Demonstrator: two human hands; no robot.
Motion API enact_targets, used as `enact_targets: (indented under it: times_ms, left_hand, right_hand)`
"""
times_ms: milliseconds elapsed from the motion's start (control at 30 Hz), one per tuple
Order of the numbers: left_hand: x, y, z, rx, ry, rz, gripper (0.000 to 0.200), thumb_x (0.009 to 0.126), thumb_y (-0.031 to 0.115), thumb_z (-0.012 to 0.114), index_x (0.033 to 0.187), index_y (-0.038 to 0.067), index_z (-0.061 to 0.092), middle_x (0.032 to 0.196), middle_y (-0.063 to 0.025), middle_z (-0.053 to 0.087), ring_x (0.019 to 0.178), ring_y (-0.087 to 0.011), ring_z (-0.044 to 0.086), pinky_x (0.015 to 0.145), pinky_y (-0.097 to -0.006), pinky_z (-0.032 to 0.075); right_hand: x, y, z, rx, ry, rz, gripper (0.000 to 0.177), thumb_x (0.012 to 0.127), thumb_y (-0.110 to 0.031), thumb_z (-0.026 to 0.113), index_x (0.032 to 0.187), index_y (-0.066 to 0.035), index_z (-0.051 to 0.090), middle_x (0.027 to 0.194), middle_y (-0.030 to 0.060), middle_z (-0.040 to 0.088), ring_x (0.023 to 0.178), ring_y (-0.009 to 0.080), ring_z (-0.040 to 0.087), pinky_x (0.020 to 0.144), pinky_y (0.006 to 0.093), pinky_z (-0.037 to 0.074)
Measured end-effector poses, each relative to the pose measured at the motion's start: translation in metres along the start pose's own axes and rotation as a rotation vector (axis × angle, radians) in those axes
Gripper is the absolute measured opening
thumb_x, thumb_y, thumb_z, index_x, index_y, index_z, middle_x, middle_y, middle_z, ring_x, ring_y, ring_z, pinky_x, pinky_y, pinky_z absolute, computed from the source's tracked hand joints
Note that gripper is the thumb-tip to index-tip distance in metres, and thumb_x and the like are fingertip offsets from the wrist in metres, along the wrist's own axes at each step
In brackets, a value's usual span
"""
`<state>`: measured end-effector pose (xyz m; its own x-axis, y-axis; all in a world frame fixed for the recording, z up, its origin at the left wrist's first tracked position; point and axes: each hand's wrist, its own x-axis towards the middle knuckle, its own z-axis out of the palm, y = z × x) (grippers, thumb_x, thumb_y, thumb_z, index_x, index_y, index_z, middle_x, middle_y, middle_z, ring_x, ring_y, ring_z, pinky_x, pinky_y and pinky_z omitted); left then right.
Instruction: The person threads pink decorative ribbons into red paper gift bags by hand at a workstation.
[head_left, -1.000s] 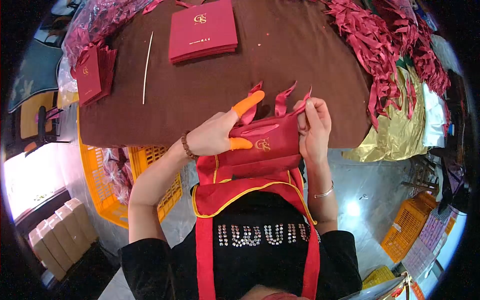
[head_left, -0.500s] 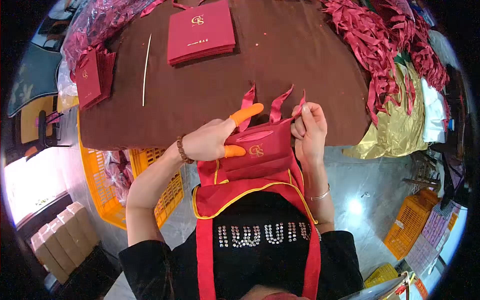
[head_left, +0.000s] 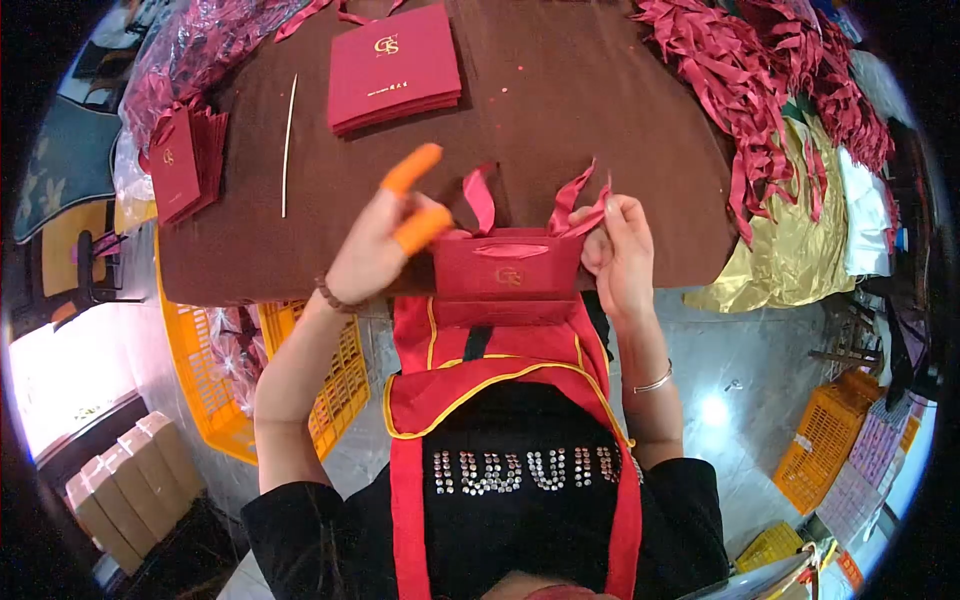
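A small dark red gift bag (head_left: 460,268) with a gold logo lies against the table's front edge, above my red apron (head_left: 408,340). Red ribbons (head_left: 480,200) stand up from its top, and another loop of ribbon lies across the opening. My right hand (head_left: 622,255) pinches the end of a ribbon (head_left: 572,200) at the bag's right corner. Left of the bag, my left hand (head_left: 372,245) is raised over the table edge, its orange-capped thumb and finger spread apart. Its other fingers are partly hidden.
A stack of larger red bags (head_left: 395,65) sits on the brown tablecloth (head_left: 540,120). Left of it are a thin white stick (head_left: 289,150) and smaller red bags (head_left: 178,170). Ribbon bundles (head_left: 710,90) hang at the right. A yellow crate (head_left: 205,390) stands below the table.
My left hand has come off the bag and moved left, its fingers spreading. The bag has shifted slightly left and its front now shows. My right hand still pinches the ribbon.
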<state>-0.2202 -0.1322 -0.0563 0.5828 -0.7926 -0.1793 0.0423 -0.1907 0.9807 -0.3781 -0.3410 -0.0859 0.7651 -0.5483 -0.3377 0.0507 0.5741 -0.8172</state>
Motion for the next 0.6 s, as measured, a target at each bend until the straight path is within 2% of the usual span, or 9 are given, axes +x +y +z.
enact_targets:
  times_ms: [33,167,267,300,333,367,467,533,600]
  left_hand:
    - [0.002,0.001,-0.009,0.008,0.076,-0.017,0.050,0.095,0.009,0.045,0.141,0.006,0.027,0.090,-0.0069,0.062,0.083,-0.0117,0.057,0.079,-0.0243,0.044]
    - [-0.001,0.014,-0.012,-0.115,0.342,0.075,0.037,0.095,0.008,0.043,0.132,0.001,0.042,0.096,-0.0091,0.064,0.086,-0.0123,0.058,0.081,-0.0246,0.044]
    - [0.002,0.039,-0.001,-0.032,0.282,0.311,0.033,0.095,0.008,0.042,0.126,0.000,0.048,0.099,-0.0082,0.063,0.082,-0.0105,0.057,0.074,-0.0227,0.045]
    - [0.005,0.058,0.007,-0.010,0.130,0.189,0.033,0.094,0.008,0.043,0.126,0.001,0.049,0.100,-0.0073,0.063,0.078,-0.0090,0.056,0.070,-0.0217,0.045]
    - [0.008,0.067,0.016,0.012,-0.020,0.068,0.033,0.094,0.008,0.045,0.126,0.003,0.049,0.101,-0.0063,0.063,0.074,-0.0076,0.054,0.065,-0.0207,0.044]
    - [0.017,0.066,0.027,0.063,-0.056,0.080,0.034,0.092,0.010,0.049,0.126,0.004,0.050,0.101,-0.0058,0.063,0.072,-0.0064,0.052,0.062,-0.0201,0.044]
    - [0.056,0.051,0.052,0.299,-0.067,0.201,0.041,0.086,0.017,0.061,0.125,0.006,0.052,0.100,-0.0048,0.062,0.069,-0.0043,0.050,0.059,-0.0191,0.043]
    - [0.085,0.039,0.059,0.269,-0.235,0.160,0.036,0.085,0.020,0.062,0.116,0.002,0.056,0.087,-0.0039,0.061,0.066,-0.0040,0.049,0.055,-0.0202,0.042]
    - [0.089,0.042,0.065,0.158,-0.234,-0.040,0.028,0.086,0.021,0.061,0.106,0.001,0.058,0.077,-0.0027,0.061,0.060,-0.0046,0.050,0.050,-0.0206,0.039]
  right_hand:
    - [0.000,0.002,-0.001,-0.041,-0.024,-0.019,0.013,0.099,-0.021,0.040,0.098,-0.008,0.044,0.090,0.0153,0.064,0.048,0.0069,0.042,0.043,0.0198,0.032]
    - [0.002,-0.001,0.004,-0.054,-0.063,-0.033,0.014,0.099,-0.021,0.040,0.097,-0.008,0.044,0.091,0.0157,0.064,0.051,0.0070,0.048,0.046,0.0194,0.037]
    - [0.004,0.002,0.002,-0.157,-0.070,-0.006,0.014,0.098,-0.021,0.042,0.096,-0.008,0.045,0.091,0.0135,0.065,0.050,0.0056,0.045,0.045,0.0180,0.034]
    - [0.004,0.001,0.003,-0.163,-0.073,-0.007,0.014,0.098,-0.021,0.042,0.096,-0.008,0.045,0.091,0.0135,0.065,0.050,0.0056,0.045,0.045,0.0180,0.034]
    - [0.003,0.000,0.003,-0.190,-0.092,-0.019,0.014,0.096,-0.022,0.047,0.095,-0.008,0.047,0.080,0.0062,0.060,0.051,0.0039,0.044,0.047,0.0173,0.033]
    - [0.003,-0.001,0.005,-0.216,-0.113,-0.031,0.015,0.094,-0.023,0.051,0.094,-0.009,0.050,0.069,-0.0010,0.056,0.053,0.0023,0.044,0.048,0.0165,0.031]
    - [0.001,-0.007,0.015,-0.289,-0.130,-0.100,0.009,0.095,-0.017,0.049,0.093,-0.008,0.051,0.067,-0.0029,0.053,0.049,0.0003,0.037,0.044,0.0155,0.027]
    - [-0.002,-0.012,0.026,-0.340,-0.143,-0.105,0.008,0.094,-0.016,0.051,0.093,-0.008,0.053,0.065,-0.0046,0.050,0.050,-0.0004,0.036,0.044,0.0155,0.026]
    - [-0.001,-0.015,0.027,-0.389,-0.147,-0.111,0.007,0.093,-0.015,0.053,0.092,-0.008,0.054,0.062,-0.0064,0.046,0.050,-0.0011,0.036,0.044,0.0155,0.026]
